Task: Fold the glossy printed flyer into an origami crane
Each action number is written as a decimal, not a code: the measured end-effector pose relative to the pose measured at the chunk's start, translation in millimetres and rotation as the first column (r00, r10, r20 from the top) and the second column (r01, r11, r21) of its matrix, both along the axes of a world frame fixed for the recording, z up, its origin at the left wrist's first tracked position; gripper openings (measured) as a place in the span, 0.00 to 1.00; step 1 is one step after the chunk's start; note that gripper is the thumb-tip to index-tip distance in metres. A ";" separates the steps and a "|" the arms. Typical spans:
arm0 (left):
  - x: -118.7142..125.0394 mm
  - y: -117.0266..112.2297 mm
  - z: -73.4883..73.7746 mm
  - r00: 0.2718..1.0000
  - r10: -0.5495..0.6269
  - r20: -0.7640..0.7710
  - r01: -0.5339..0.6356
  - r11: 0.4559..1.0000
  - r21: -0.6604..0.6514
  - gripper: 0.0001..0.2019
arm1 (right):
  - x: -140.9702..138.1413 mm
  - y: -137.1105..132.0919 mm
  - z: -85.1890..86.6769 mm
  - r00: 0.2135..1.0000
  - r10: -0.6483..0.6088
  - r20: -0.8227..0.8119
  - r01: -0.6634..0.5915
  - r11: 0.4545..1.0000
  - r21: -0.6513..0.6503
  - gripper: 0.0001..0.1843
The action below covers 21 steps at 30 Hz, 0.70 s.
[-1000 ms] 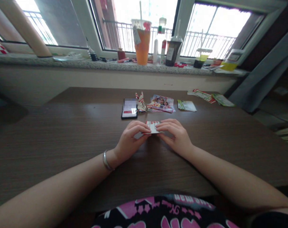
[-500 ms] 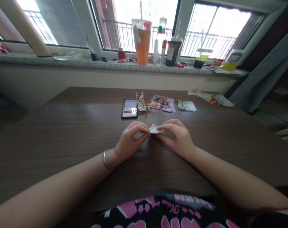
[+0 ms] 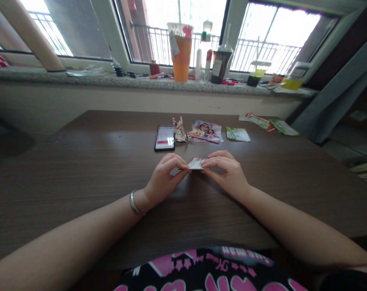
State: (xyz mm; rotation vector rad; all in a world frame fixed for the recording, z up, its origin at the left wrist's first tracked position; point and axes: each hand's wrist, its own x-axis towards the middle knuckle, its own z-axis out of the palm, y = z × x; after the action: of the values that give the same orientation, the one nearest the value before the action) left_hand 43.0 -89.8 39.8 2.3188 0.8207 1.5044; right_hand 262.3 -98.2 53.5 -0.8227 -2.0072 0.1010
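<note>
A small folded piece of paper (image 3: 196,163), whitish with red print along its far edge, is held between both hands just above the brown table. My left hand (image 3: 166,176), with a silver bangle at the wrist, pinches its left end between thumb and fingers. At the other end, my right hand (image 3: 228,173) grips the paper with the thumb underneath and the fingers on top. The fingertips cover both ends. Beyond my hands lie a phone (image 3: 164,138) with a lit screen and a folded paper figure (image 3: 180,131).
Printed leaflets (image 3: 207,131) and a stack of green-and-white cards (image 3: 238,134) lie behind my right hand. More paper strips (image 3: 260,122) rest at the table's far right. On the stone windowsill (image 3: 92,79) stand a tall orange drink (image 3: 181,56), a dark cup (image 3: 221,64) and several bottles.
Both hands keep hold of the folded paper in nearly the same place. The right fingers have shifted slightly, and the paper looks a little flatter.
</note>
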 end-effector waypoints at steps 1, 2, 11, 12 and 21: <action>0.0 0.1 -0.1 1.000 -0.002 -0.001 0.002 1.000 0.000 0.05 | 0.2 -0.1 0.1 1.000 0.002 0.002 -0.002 1.000 0.008 0.02; 0.1 0.1 -0.2 1.000 -0.003 0.000 0.003 1.000 0.000 0.05 | 0.4 -0.2 0.2 1.000 0.001 0.004 -0.001 1.000 0.014 0.02; 0.4 -1.1 0.6 1.000 -0.021 0.018 0.022 0.999 -0.027 0.05 | 1.8 0.4 -0.8 1.000 -0.023 0.000 0.023 1.000 -0.021 0.04; 0.5 -1.2 1.1 1.000 -0.025 0.014 0.025 0.999 -0.025 0.05 | 1.7 0.6 -0.8 1.000 -0.009 0.007 0.009 1.000 -0.025 0.04; 0.0 0.0 -1.1 1.000 0.012 0.007 -0.012 0.998 -0.069 0.07 | 1.4 1.8 -4.7 0.999 0.015 -0.052 -0.018 0.997 -0.071 0.02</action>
State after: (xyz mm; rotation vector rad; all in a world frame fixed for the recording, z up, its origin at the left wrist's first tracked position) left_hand 43.0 -89.8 38.7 2.2610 0.8721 1.4654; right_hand 263.8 -96.4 48.9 -0.8407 -1.9721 0.2028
